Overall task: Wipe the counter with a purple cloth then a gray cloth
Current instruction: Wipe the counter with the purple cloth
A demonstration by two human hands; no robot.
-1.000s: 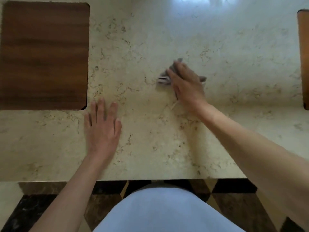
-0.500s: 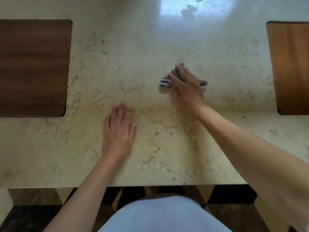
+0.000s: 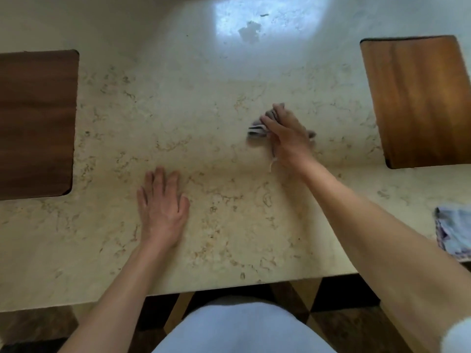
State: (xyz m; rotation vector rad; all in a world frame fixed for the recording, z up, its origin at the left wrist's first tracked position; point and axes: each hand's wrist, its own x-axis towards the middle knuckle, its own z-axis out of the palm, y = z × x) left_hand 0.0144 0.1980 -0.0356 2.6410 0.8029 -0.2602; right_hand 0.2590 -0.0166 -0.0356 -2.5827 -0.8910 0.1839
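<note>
My right hand (image 3: 288, 138) presses a small bunched gray cloth (image 3: 257, 129) with pale stripes onto the beige marble counter (image 3: 204, 123), right of centre. Most of the cloth is hidden under the palm; one end sticks out to the left and a thread trails near the wrist. My left hand (image 3: 163, 207) lies flat on the counter nearer the front edge, fingers spread, holding nothing. A crumpled purple cloth (image 3: 453, 233) rests at the right edge of the view, near the counter's front edge.
A dark wooden board (image 3: 35, 123) lies on the counter at the left and a lighter wooden board (image 3: 420, 100) at the right. A bright glare patch (image 3: 267, 24) shines at the back. The counter's front edge runs just ahead of my body, with patterned floor below.
The view has shifted right, bringing the right board and the purple cloth into sight. My right hand stays on the gray cloth at about the same spot; my left hand remains flat.
</note>
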